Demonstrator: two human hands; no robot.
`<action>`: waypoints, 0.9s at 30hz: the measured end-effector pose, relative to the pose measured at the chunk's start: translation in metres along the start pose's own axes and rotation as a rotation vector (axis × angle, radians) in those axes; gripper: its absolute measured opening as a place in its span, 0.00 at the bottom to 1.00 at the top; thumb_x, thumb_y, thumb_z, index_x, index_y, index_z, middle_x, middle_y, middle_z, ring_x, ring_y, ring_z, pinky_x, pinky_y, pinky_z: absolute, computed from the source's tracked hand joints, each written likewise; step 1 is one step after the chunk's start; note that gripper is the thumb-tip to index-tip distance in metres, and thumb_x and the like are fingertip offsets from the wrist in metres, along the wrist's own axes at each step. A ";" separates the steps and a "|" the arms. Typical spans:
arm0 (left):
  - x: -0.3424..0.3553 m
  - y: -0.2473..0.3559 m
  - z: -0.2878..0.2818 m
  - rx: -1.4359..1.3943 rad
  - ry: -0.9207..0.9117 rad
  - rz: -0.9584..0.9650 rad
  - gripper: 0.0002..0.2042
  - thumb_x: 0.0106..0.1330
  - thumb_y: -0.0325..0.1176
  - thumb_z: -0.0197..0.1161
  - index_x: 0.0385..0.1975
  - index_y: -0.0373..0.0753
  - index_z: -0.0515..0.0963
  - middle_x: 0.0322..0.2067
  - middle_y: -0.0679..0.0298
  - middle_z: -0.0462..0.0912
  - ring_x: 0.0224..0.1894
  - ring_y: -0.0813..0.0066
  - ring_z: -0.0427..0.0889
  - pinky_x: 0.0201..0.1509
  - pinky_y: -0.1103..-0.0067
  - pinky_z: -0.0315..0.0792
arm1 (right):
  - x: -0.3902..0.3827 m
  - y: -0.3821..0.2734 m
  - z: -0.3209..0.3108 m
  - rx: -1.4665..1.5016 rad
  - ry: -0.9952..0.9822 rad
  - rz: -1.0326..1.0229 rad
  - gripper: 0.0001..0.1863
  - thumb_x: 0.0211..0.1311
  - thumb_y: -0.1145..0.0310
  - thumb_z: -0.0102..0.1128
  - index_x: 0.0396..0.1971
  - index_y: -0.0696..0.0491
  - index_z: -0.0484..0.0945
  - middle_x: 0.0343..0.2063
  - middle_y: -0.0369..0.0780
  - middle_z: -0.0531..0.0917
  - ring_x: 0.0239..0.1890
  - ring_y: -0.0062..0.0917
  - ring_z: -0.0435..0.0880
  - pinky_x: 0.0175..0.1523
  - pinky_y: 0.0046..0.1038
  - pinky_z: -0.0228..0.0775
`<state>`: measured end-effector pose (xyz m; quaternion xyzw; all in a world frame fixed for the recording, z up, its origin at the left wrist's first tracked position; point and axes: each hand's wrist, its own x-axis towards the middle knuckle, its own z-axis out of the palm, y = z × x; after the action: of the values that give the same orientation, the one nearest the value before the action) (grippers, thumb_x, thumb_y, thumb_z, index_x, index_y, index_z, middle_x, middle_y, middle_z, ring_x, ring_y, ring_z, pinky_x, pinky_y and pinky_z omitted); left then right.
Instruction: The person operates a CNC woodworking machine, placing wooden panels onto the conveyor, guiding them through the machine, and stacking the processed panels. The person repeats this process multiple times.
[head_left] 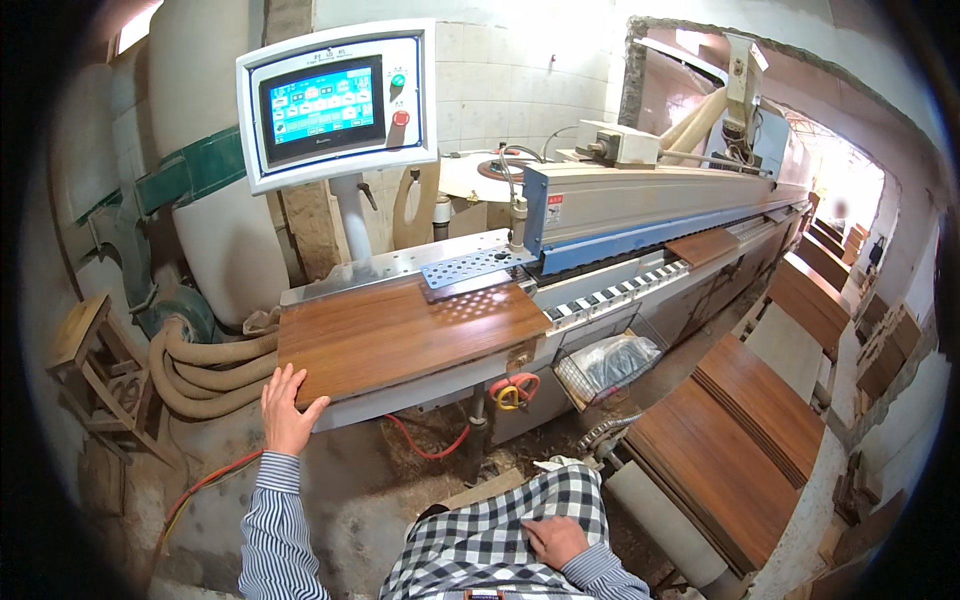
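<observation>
My left hand [287, 408] lies on the near left corner of a brown wood-grain board [410, 335]. Its fingers are spread over the corner, with the thumb along the front edge; it grips nothing closed. The board rests flat on the infeed end of a long edge-banding machine [650, 215], its far right part under a perforated blue plate [475, 268]. Low at the front of my checked apron [470, 545], my right hand [557, 541] rests against the cloth. Its fingers are loosely bent and slightly apart, with no object visible in them.
A control panel with a lit screen [322, 105] stands behind the board. Another brown panel [703, 247] sits farther along the machine. Stacked brown boards [700, 450] lie on rollers at right. Ribbed hoses [200, 375] and a wooden stool [95, 370] are at left.
</observation>
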<state>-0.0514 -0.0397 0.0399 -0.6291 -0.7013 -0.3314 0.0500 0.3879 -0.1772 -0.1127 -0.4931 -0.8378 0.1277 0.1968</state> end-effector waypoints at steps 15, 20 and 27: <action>-0.016 -0.028 -0.007 -0.194 0.041 -0.085 0.24 0.58 0.35 0.66 0.54 0.36 0.72 0.62 0.52 0.67 0.68 0.56 0.59 0.69 0.66 0.55 | 0.003 0.002 0.000 0.045 0.034 0.039 0.11 0.59 0.65 0.59 0.37 0.53 0.83 0.24 0.41 0.84 0.28 0.33 0.81 0.37 0.34 0.73; -0.016 -0.030 -0.006 -0.222 0.053 -0.065 0.24 0.58 0.34 0.66 0.54 0.36 0.73 0.62 0.53 0.68 0.67 0.56 0.60 0.69 0.66 0.56 | 0.002 0.001 0.000 0.043 0.068 0.024 0.11 0.59 0.64 0.58 0.37 0.53 0.83 0.24 0.41 0.84 0.28 0.33 0.81 0.37 0.34 0.74; -0.013 -0.033 -0.006 -0.214 0.058 -0.048 0.25 0.56 0.34 0.67 0.54 0.36 0.72 0.60 0.54 0.70 0.67 0.55 0.61 0.68 0.66 0.56 | 0.003 0.000 0.000 0.012 0.062 0.030 0.11 0.60 0.64 0.57 0.37 0.52 0.83 0.24 0.40 0.83 0.29 0.33 0.81 0.37 0.34 0.73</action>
<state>-0.0812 -0.0531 0.0246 -0.6041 -0.6749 -0.4236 -0.0048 0.3867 -0.1747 -0.1127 -0.5082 -0.8231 0.1202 0.2233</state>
